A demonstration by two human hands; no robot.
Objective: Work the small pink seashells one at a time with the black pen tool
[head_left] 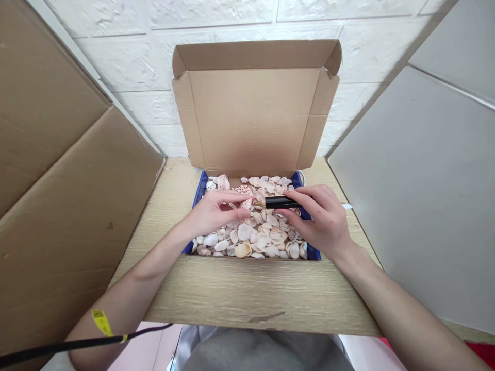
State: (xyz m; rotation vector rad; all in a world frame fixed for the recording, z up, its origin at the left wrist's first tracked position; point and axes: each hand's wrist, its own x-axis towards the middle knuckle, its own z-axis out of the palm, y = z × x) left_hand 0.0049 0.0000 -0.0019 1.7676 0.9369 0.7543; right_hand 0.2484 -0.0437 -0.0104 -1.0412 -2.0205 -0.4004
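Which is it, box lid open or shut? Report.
Open: the lid stands raised behind the box, and the shells inside are visible.

The left hand (216,212) and right hand (327,219) are bare, with slender fingers and uncovered forearms, and what looks like a pale sleeve edge (59,362) shows by the left elbow. Soft grey clothing (266,350) covers the lap, lighter at its sides. Across the left arm runs a thin black cable (150,330) with a narrow yellow band (124,338) and a yellow tag (101,321), its dark print too small to read.
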